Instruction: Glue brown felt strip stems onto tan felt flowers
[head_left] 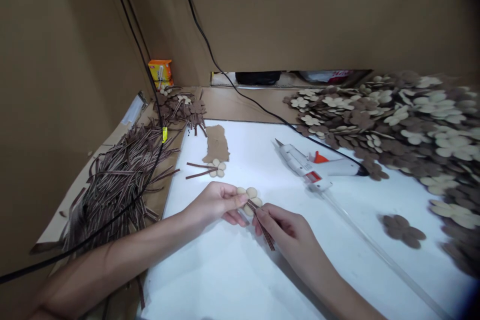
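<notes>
My left hand (217, 203) pinches a small cream flower cut-out (250, 198) just above the white sheet (232, 270). My right hand (285, 224) holds a thin brown strip (264, 230) that crosses the flower and points down toward me. Both hands meet near the middle of the sheet. A finished cream flower with brown strips (215, 168) lies a little farther back on the sheet.
A white glue gun (311, 166) lies to the right with its black cord running back. A big heap of cream and brown flowers (405, 120) fills the right. Brown strips (116, 180) are piled at left. A lone brown flower (403, 229) lies at right, an orange box (160, 71) at the back.
</notes>
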Demonstrator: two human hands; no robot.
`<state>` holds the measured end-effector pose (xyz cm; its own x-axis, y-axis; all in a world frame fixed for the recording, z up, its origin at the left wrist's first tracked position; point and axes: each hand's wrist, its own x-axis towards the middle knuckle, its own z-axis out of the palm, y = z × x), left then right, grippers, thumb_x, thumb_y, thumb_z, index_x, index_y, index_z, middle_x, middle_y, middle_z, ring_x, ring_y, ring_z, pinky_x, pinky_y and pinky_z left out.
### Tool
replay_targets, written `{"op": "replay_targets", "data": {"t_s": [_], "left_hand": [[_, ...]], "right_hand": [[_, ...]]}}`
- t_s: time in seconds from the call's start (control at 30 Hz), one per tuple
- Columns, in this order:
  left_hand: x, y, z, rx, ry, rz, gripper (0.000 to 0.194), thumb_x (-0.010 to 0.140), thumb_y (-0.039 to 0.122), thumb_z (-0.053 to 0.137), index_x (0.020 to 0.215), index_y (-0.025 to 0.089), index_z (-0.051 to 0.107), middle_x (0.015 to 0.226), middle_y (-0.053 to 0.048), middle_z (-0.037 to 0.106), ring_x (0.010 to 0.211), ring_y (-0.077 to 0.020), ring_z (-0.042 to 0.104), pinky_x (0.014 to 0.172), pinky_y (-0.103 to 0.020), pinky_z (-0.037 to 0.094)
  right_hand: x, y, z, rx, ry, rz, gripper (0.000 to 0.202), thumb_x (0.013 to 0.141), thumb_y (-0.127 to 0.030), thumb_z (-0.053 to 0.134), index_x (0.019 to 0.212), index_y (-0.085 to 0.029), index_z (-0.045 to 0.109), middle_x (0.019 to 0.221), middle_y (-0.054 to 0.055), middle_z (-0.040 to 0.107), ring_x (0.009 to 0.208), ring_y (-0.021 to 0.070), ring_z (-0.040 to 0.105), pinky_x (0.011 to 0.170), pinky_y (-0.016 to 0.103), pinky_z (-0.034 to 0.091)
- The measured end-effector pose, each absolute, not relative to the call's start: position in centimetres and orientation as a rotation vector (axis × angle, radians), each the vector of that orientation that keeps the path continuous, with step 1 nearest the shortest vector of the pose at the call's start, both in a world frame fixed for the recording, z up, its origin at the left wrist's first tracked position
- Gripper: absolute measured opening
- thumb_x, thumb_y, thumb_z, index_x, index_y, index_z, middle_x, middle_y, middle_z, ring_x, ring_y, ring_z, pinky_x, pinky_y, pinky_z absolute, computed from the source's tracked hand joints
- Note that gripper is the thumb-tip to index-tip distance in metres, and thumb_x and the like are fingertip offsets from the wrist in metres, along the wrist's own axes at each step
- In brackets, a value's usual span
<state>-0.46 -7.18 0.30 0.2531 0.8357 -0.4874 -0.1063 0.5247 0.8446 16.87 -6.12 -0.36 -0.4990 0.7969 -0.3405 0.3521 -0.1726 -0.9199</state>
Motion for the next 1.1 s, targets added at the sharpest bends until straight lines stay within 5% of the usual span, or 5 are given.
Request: {"op": "replay_targets", "data": {"t_s": [0.27,0.7,1.1], "left_hand": [[-0.4,-7.1,0.7,0.868,1.148,0.687,0.037,0.066,0.049,0.064,0.073,0.012,0.061,0.07,-0.003,0.063,0.049,-0.0079,0.057,0.045,-0.016,0.044],[0.3,-7.7,-0.4,0.957,1.228,0.76,0.007,0.058,0.009,0.06,0.055,0.012,0.055,0.054,0.002,0.056,0.049,-0.0068,0.052,0.049,-0.016,0.044],[0.8,-7.5,0.6,0.896,1.321,0.702,0.008,0.056,0.015,0.063,0.052,0.013,0.056,0.047,0.003,0.053,0.042,-0.0075,0.049,0.044,-0.019,0.042]], "right_hand": [[17.2,-6.1,-0.3,-1.318,-1.715,1.699,0.035,0.085,-0.04,0.044,0.06,-0.017,0.051,0.053,-0.004,0.044,0.049,0.0093,0.038,0.048,0.023,0.029],[17.4,-5.5,-0.3,-1.283,-1.721,1.728,0.032,0.083,-0.034,0.043,0.056,-0.017,0.049,0.052,-0.003,0.045,0.053,0.0108,0.042,0.052,0.024,0.03],[17.8,-5.3,-0.3,-1.196,-1.689,1.752,0.034,0.084,-0.038,0.044,0.058,-0.018,0.049,0.053,-0.002,0.049,0.05,0.0109,0.043,0.049,0.024,0.032]]}}
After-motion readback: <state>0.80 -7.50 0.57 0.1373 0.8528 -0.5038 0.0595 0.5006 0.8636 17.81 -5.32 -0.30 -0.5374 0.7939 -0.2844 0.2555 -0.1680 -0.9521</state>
